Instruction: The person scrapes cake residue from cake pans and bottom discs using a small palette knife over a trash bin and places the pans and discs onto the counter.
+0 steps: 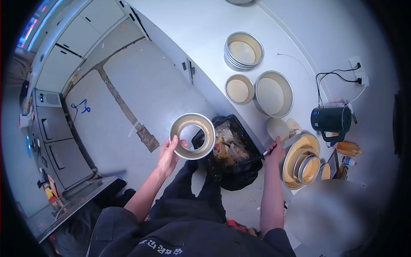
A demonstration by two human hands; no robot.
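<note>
Near the white countertop (pixel 201 47)'s front edge, the right hand (pixel 277 150) closed its fingers around a black handle (pixel 266 153), while the left hand (pixel 167 159) clamped a round silver metal ring (pixel 192 118), best held steady.

Open floor (pixel 141 98) leads left; bin (pixel 233 150) blocks below.

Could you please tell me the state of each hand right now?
Left hand: closed on a round, open-centred silver metal pan.
Right hand: closed on a slim dark tool.
</note>
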